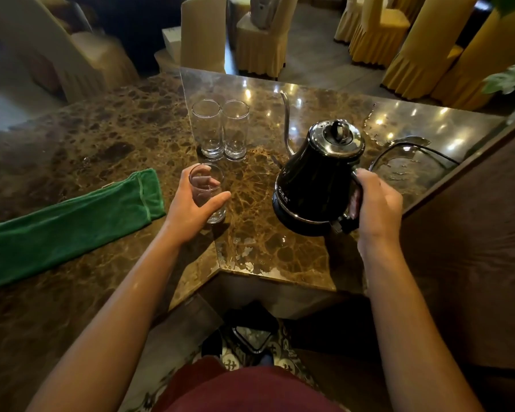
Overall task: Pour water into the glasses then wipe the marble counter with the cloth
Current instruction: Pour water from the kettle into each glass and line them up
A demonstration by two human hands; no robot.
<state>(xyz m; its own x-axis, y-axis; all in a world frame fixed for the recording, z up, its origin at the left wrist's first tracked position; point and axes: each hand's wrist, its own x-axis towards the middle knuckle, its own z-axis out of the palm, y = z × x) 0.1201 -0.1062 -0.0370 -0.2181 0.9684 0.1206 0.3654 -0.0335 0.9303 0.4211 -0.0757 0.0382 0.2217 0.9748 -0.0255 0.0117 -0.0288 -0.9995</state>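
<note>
My left hand [191, 203] is wrapped around a clear glass [206, 191] that stands on the brown marble counter [256, 239]. Two more clear glasses [220, 129] stand side by side just behind it, and they look empty. A black gooseneck kettle [318, 173] sits to the right on its base, its thin spout pointing away and left. My right hand [375, 206] grips the kettle's handle. A long green cloth [69, 221] lies flat on the counter to the left of my left hand.
A black power cord [414, 150] loops on the counter behind the kettle. A dark raised ledge [473, 203] borders the counter on the right. Chairs with yellow covers [399, 40] stand beyond the far edge. A leafy plant [512, 78] is at the right.
</note>
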